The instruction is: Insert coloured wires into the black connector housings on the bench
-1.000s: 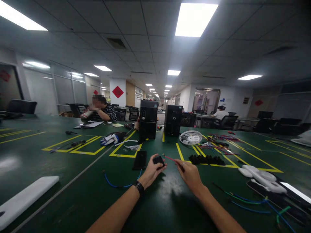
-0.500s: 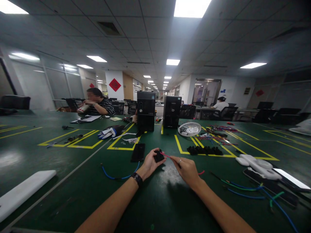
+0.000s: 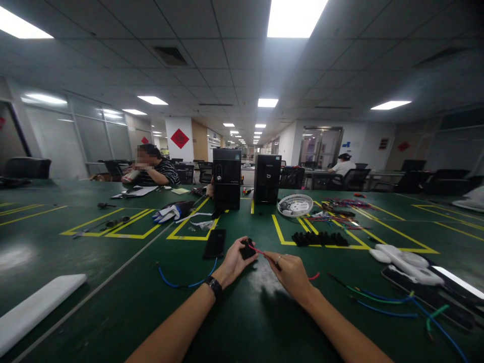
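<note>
In my left hand [image 3: 235,259] is a small black block-shaped part [image 3: 247,249], gripped between thumb and fingers above the green table. My right hand [image 3: 289,269] pinches a red wire [image 3: 257,250], whose near end meets the black part; whether it sits inside a hole there I cannot tell. The wire's other end shows past the right side of my right hand. A blue wire [image 3: 177,285] lies on the table to the left of my left wrist. Behind my left hand lies a flat black phone-like slab [image 3: 215,244].
Two black computer towers [image 3: 227,179] stand ahead. A row of black parts [image 3: 319,239], a white basket [image 3: 295,205] and tangled wires [image 3: 346,203] lie right of them. Blue and green wires [image 3: 389,297] lie at right, a white slab [image 3: 41,307] at left. One person [image 3: 155,169] sits across the table.
The camera view has tilted slightly, so the scene sits a little lower. Both hands keep their hold on the black part and the red wire, with hardly any motion between them.
</note>
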`<state>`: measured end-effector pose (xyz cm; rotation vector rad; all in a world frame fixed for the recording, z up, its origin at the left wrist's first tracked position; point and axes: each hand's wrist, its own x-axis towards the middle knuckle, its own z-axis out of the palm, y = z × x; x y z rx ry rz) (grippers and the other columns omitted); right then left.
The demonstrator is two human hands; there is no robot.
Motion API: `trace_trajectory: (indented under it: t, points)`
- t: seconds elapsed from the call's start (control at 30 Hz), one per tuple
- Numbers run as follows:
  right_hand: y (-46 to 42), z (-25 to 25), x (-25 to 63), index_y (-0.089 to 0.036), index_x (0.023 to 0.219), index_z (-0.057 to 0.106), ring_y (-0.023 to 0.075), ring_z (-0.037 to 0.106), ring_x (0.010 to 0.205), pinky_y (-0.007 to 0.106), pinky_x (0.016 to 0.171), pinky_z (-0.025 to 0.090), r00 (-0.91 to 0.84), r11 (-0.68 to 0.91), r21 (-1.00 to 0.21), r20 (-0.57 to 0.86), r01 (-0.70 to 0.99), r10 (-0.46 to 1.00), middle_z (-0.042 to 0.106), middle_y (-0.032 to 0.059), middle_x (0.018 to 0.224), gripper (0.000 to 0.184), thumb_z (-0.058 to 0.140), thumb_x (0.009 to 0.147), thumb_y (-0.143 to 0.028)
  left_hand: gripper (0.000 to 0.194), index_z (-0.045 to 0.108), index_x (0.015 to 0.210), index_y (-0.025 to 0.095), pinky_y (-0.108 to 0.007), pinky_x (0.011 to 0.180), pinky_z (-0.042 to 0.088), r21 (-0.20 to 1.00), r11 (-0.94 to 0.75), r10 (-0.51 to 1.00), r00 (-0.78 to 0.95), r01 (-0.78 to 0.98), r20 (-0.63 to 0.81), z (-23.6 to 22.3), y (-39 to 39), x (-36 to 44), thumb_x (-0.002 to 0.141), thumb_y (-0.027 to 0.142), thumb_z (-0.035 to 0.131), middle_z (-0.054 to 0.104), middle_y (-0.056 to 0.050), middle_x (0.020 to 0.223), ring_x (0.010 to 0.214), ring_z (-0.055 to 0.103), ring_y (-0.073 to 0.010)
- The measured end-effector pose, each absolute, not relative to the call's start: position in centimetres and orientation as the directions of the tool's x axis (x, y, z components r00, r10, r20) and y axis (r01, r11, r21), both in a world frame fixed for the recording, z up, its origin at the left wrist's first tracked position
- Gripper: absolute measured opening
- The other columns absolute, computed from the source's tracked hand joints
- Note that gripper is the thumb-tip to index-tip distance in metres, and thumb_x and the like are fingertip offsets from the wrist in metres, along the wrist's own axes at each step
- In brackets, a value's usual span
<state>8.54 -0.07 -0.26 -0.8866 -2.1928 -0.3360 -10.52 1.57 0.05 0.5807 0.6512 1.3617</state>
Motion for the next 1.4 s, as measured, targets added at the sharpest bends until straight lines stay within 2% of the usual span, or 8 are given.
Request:
trace_trajectory:
  t: [0.27, 0.6, 0.73, 0.83, 1.03, 1.17, 1.27, 1.4]
  points:
    - [-1.0, -0.1, 7.8, -0.02, 0.112, 0.065, 0.0168, 0.069, 0.069, 0.025, 0.065, 0.047, -0.571, 0.756, -0.021, 0.641, 0.655, 0.513, 0.074, 0.0046, 0.09, 0.025, 0.049, 0.092, -0.021, 0.028, 0.044, 0.11, 0.019, -0.039, 0.071, 0.057, 0.92, -0.061, 0.998, -0.043, -0.387, 0.048, -0.4, 1.4, -10.4, 0.085, 0.027, 0.055, 0.059, -0.014, 0.113, 0.079, 0.067, -0.0182]
    - [-1.8, 0.9, 7.3, -0.022, 0.115, 0.062, 0.0179, 0.068, 0.082, 0.025, 0.074, 0.046, -0.547, 0.75, -0.222, 0.562, 0.623, 0.621, 0.072, 0.0055, 0.097, 0.028, 0.043, 0.095, -0.024, 0.027, 0.052, 0.105, 0.018, -0.023, 0.047, 0.049, 0.947, -0.31, 0.939, -0.124, 0.09, 0.319, -0.9, 2.3, -10.9, 0.083, 0.035, 0.051, 0.063, -0.009, 0.097, 0.064, 0.063, -0.015]
    - [-2.5, 0.7, 6.8, -0.021, 0.109, 0.062, 0.0146, 0.065, 0.067, 0.022, 0.064, 0.043, -0.559, 0.707, -0.449, 0.433, 0.546, 0.707, 0.07, 0.001, 0.074, 0.029, 0.036, 0.097, -0.026, 0.044, 0.047, 0.12, 0.023, -0.023, 0.049, 0.049, 0.948, -0.315, 0.943, -0.1, 0.044, 0.318, 0.0, 1.9, -11.4, 0.081, 0.042, 0.055, 0.061, -0.004, 0.09, 0.062, 0.06, -0.0132]
    - [-2.7, 1.0, 6.6, -0.021, 0.103, 0.063, 0.0137, 0.063, 0.064, 0.021, 0.06, 0.04, -0.547, 0.663, -0.532, 0.386, 0.527, 0.743, 0.068, -0.0001, 0.072, 0.031, 0.034, 0.097, -0.028, 0.049, 0.047, 0.121, 0.024, -0.022, 0.05, 0.048, 0.956, -0.285, 0.952, -0.137, -0.075, 0.273, 0.1, 1.6, -11.8, 0.084, 0.056, 0.043, 0.054, 0.0, 0.078, 0.063, 0.056, -0.0128]
    - [-1.8, 5.3, 7.8, -0.021, 0.089, 0.066, 0.017, 0.065, 0.077, 0.024, 0.069, 0.04, -0.545, 0.679, -0.387, 0.406, 0.624, 0.733, 0.07, 0.0028, 0.082, 0.034, 0.035, 0.097, -0.033, 0.051, 0.059, 0.089, 0.017, -0.021, 0.042, 0.04, 0.961, -0.272, 0.951, -0.165, -0.051, 0.261, -0.4, 1.6, -10.5, 0.082, 0.063, 0.04, 0.049, 0.001, 0.066, 0.055, 0.052, -0.0125]
    - [-3.2, 4.4, 6.5, -0.02, 0.097, 0.064, 0.0174, 0.066, 0.074, 0.024, 0.064, 0.039, -0.514, 0.645, -0.284, 0.419, 0.709, 0.749, 0.071, 0.0054, 0.081, 0.031, 0.035, 0.097, -0.028, 0.052, 0.061, 0.09, 0.015, -0.025, 0.047, 0.044, 0.904, -0.384, 0.874, -0.392, -0.19, 0.288, 1.6, 2.7, -11.0, 0.08, 0.063, 0.046, 0.054, -0.002, 0.067, 0.056, 0.054, -0.014]
    - [-4.6, 1.6, 5.4, -0.02, 0.094, 0.064, 0.0181, 0.067, 0.067, 0.024, 0.057, 0.038, -0.585, 0.679, -0.189, 0.378, 0.71, 0.717, 0.071, 0.0047, 0.074, 0.028, 0.036, 0.096, -0.025, 0.058, 0.058, 0.096, 0.015, -0.027, 0.05, 0.046, 0.883, -0.422, 0.784, -0.571, -0.206, 0.242, 3.5, 3.3, -15.0, 0.083, 0.066, 0.032, 0.054, -0.002, 0.066, 0.055, 0.053, -0.0145]
    - [-3.9, 1.1, 3.4, -0.021, 0.1, 0.063, 0.0186, 0.068, 0.07, 0.024, 0.06, 0.042, -0.456, 0.633, -0.266, 0.501, 0.727, 0.735, 0.071, 0.0053, 0.079, 0.029, 0.034, 0.097, -0.023, 0.053, 0.058, 0.095, 0.016, -0.026, 0.059, 0.048, 0.86, -0.477, 0.718, -0.643, -0.178, 0.265, 5.3, 2.1, -20.5, 0.08, 0.065, 0.042, 0.059, -0.002, 0.072, 0.061, 0.057, -0.0139]
